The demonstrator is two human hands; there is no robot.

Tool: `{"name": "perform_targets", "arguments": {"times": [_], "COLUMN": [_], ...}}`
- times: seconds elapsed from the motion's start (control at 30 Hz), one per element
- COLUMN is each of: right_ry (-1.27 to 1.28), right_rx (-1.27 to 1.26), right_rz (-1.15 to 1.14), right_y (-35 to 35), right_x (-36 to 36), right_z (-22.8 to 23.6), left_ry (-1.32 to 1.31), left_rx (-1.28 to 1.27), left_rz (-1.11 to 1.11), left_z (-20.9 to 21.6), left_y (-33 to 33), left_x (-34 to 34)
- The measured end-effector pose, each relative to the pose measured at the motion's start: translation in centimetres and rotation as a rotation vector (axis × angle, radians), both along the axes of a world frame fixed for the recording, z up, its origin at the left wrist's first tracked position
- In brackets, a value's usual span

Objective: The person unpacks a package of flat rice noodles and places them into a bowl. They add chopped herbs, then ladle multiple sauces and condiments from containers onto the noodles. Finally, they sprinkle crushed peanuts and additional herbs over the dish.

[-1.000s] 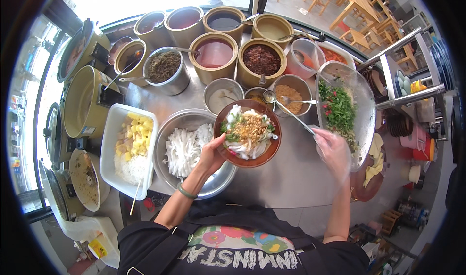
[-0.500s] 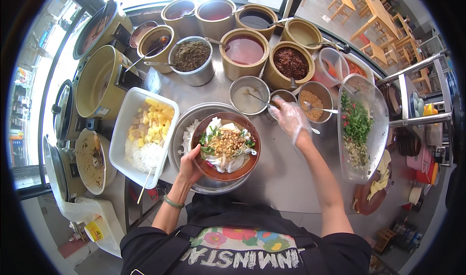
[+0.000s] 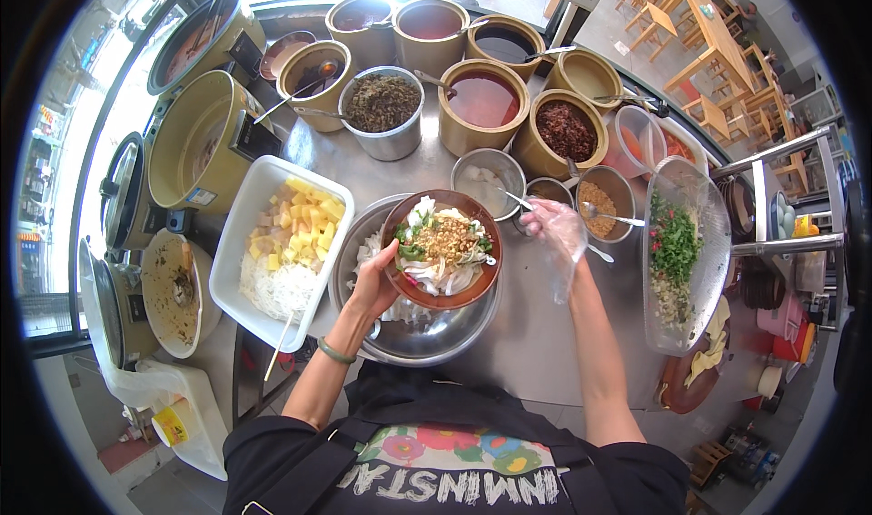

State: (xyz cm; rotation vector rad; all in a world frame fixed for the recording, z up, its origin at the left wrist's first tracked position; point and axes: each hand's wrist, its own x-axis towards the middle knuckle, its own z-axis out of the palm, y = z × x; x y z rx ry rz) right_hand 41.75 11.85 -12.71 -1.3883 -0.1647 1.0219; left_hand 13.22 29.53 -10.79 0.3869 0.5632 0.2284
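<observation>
A brown bowl (image 3: 445, 301) rests in my left hand (image 3: 372, 281), whose fingers and thumb grip its left side. It holds white noodles (image 3: 451, 281), green herbs and a heap of chopped nuts (image 3: 443, 235). Below it, a wide steel basin (image 3: 427, 338) has more noodles inside. My right hand (image 3: 550, 228) wears a loose clear plastic glove and is closed on the handle end of a metal spoon (image 3: 514, 199). The spoon's other end reaches into a steel cup (image 3: 465, 159) with white contents. Close by the glove stand a smaller metal cup (image 3: 549, 188) and a cup of brown crumbs (image 3: 603, 208).
Pots of red liquid (image 3: 484, 98), dark red paste (image 3: 565, 129) and dried herbs (image 3: 384, 103) line the back. A white tub (image 3: 232, 215) of yellow cubes and noodles stands left. Right is a clear tub (image 3: 668, 335) of chopped herbs. Large pots (image 3: 186, 143) crowd the far left.
The bowl has moved up and to the right over the basin in my left hand. My right hand has come onto the spoon in the white-filled cup. The view has shifted slightly.
</observation>
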Motion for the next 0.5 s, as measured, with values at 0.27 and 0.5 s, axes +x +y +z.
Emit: {"name": "perform_targets", "arguments": {"times": [0.27, 0.5], "right_ry": [-0.215, -0.301], "right_rx": [-0.114, -0.1], "right_rz": [-0.129, -0.06], "right_y": [-3.8, -4.4], "right_x": [-2.5, -3.9], "right_z": [9.0, 11.9], "left_ry": [0.05, 0.022], "left_rx": [0.076, 0.121], "left_rz": [-0.092, -0.156], "left_z": [0.1, -0.4], "left_y": [1.1, 1.4], "left_x": [1.4, 3.2]}}
